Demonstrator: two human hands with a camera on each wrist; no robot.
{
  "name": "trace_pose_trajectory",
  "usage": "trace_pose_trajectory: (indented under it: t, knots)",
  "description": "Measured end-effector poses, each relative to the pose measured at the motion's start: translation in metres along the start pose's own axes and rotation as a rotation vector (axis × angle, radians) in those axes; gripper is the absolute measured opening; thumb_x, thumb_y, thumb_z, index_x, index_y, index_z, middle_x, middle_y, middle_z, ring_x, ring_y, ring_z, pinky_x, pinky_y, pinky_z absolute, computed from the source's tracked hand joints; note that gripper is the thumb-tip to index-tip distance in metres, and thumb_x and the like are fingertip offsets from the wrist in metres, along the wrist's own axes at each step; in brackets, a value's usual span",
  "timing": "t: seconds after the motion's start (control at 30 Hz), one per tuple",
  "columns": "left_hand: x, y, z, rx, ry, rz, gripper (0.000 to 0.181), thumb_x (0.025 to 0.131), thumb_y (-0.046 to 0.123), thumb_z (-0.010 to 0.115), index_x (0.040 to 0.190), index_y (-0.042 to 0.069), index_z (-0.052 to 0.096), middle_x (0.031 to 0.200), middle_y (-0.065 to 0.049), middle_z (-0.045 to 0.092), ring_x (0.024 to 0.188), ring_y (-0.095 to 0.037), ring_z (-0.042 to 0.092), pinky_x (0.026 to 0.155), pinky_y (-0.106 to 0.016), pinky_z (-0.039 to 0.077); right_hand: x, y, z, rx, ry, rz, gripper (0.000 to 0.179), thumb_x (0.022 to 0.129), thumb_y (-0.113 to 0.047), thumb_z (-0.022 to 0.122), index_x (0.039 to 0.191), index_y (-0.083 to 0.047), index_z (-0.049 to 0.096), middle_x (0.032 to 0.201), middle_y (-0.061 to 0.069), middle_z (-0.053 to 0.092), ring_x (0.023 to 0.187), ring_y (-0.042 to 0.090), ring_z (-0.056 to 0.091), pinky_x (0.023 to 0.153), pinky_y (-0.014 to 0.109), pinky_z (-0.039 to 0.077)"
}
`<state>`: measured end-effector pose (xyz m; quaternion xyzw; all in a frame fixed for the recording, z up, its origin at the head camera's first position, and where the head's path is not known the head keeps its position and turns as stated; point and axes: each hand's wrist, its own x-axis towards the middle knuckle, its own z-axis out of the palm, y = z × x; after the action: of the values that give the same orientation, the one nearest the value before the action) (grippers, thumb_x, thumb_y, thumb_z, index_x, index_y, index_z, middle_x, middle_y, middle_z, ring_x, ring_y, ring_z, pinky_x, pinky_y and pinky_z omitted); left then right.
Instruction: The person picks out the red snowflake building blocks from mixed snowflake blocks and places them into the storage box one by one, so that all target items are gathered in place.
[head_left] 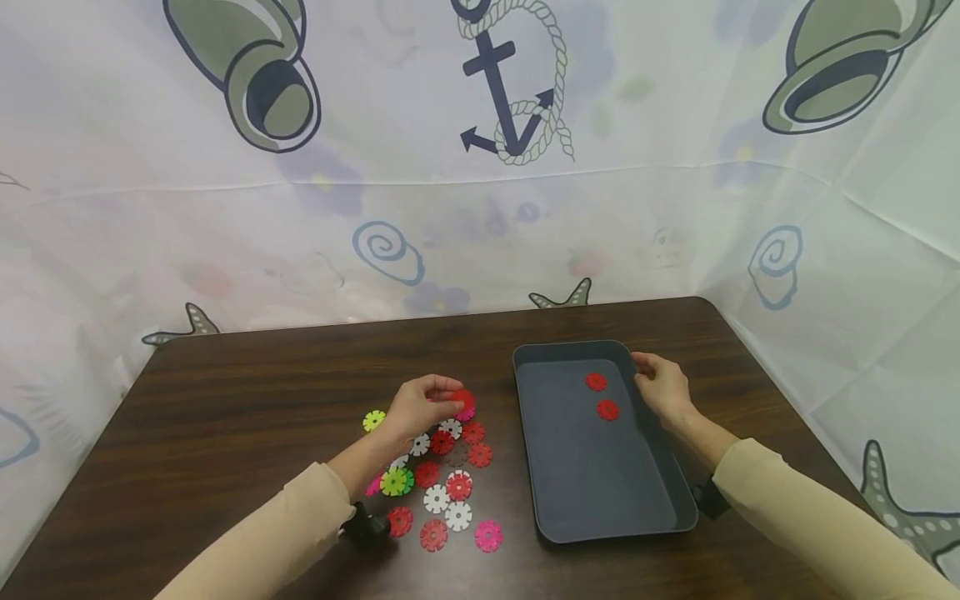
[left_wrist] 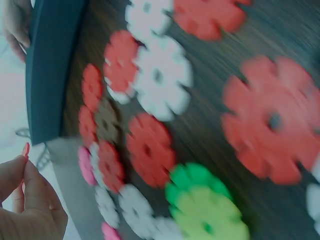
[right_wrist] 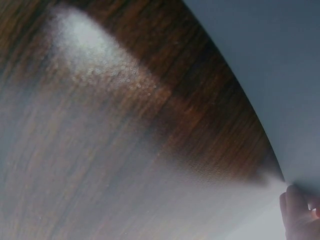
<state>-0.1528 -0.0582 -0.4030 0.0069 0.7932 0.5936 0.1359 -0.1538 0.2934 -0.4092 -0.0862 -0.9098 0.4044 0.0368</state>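
Observation:
My left hand (head_left: 420,407) pinches a red notched plastic disc (head_left: 462,400) between thumb and fingers, over the upper right part of a loose pile of such discs. In the left wrist view that disc (left_wrist: 26,149) shows edge-on at the fingertips. Beneath lie red, white, pink, brown, green and yellow discs, among them a white disc (head_left: 458,516) and a pink disc (head_left: 488,536). My right hand (head_left: 663,387) grips the right rim of a dark grey tray (head_left: 577,492) near its far corner. Inside the tray lie two red discs (head_left: 596,382), apart from each other.
The dark wooden table (head_left: 247,417) carries the tray on the right and the pile left of it. A yellow disc (head_left: 373,420) lies at the pile's far left, beside my left wrist. A printed cloth (head_left: 465,242) hangs behind the table and along its right side.

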Motion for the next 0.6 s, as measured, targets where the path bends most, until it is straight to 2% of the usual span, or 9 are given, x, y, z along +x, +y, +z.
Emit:
trace_pose_trajectory:
  t: [0.43,0.6]
  knots:
    - [0.008,0.031,0.058,-0.129,-0.137,0.035,0.025,0.082,-0.003,0.068,0.107,-0.002,0.064,0.099,-0.014,0.066,0.080,-0.013,0.062,0.080,-0.034,0.054,0.000,-0.002,0.000,-0.005,0.009,0.003,0.038,0.090,0.003,0.048,0.128,0.008,0.051,0.121,0.028,0.058,0.112,0.038,0.055,0.089,0.044,0.047]
    - [0.010,0.040,0.083,-0.157,-0.188,0.025,0.026,0.081,-0.003,0.069,0.106,-0.002,0.065,0.096,-0.012,0.065,0.078,-0.010,0.059,0.076,-0.027,0.055,0.000,-0.002,0.000,-0.006,0.013,-0.006,0.039,0.090,0.004,0.048,0.128,0.008,0.051,0.120,0.028,0.058,0.110,0.038,0.056,0.087,0.044,0.047]
